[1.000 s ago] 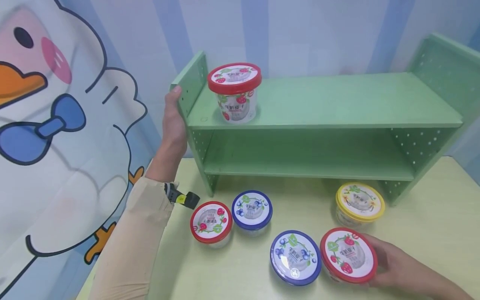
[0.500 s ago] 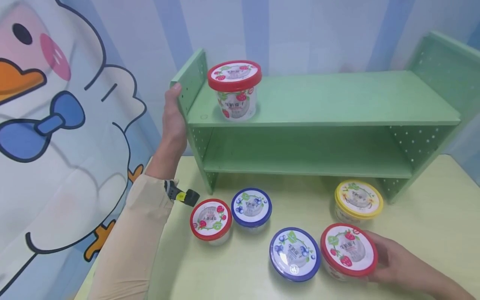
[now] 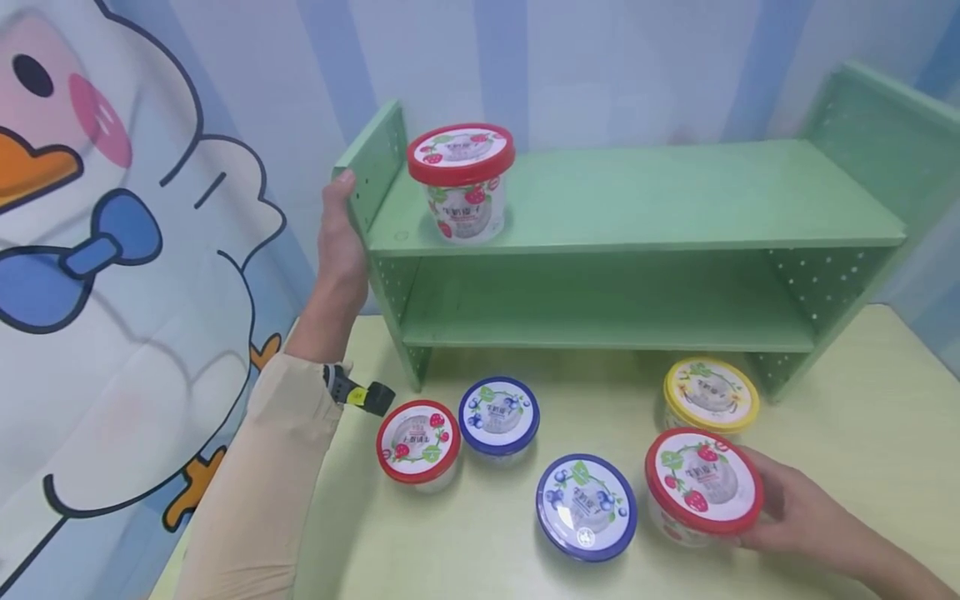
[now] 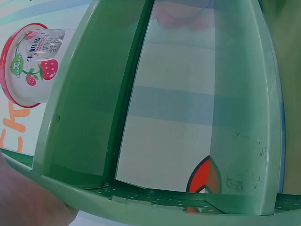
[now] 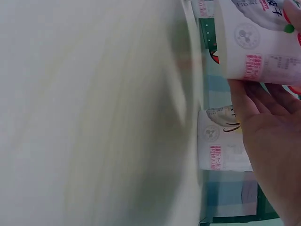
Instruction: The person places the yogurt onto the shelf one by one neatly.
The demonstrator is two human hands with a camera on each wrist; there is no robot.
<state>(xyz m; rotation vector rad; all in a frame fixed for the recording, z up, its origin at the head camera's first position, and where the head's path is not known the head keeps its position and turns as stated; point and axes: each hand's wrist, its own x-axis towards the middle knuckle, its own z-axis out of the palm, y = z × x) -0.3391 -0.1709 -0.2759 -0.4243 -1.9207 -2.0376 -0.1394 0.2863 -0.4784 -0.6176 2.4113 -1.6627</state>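
Observation:
My right hand (image 3: pixel 791 508) grips a strawberry paper cup with a red lid (image 3: pixel 705 481). In the right wrist view the base of that strawberry cup (image 5: pixel 263 44) is raised slightly off the table. Close behind it stands a vanilla cup with a yellow lid (image 3: pixel 711 396), and to its left a blueberry cup with a blue lid (image 3: pixel 586 507). My left hand (image 3: pixel 341 246) holds the left side panel of a green two-tier shelf (image 3: pixel 675 196); most of its fingers are hidden. Another red-lidded strawberry cup (image 3: pixel 461 183) sits at the left end of the top tier.
Below the shelf's left side, a red-lidded cup (image 3: pixel 418 444) and a blue-lidded cup (image 3: pixel 498 418) stand side by side on the pale yellow table (image 3: pixel 420 550). A striped wall with a cartoon duck (image 3: pixel 150 358) rises behind and to the left.
My right hand has lifted the strawberry cup and moved it a little toward the shelf, nearer the yellow-lidded cup. The left hand keeps its place on the panel. The head view has shifted slightly.

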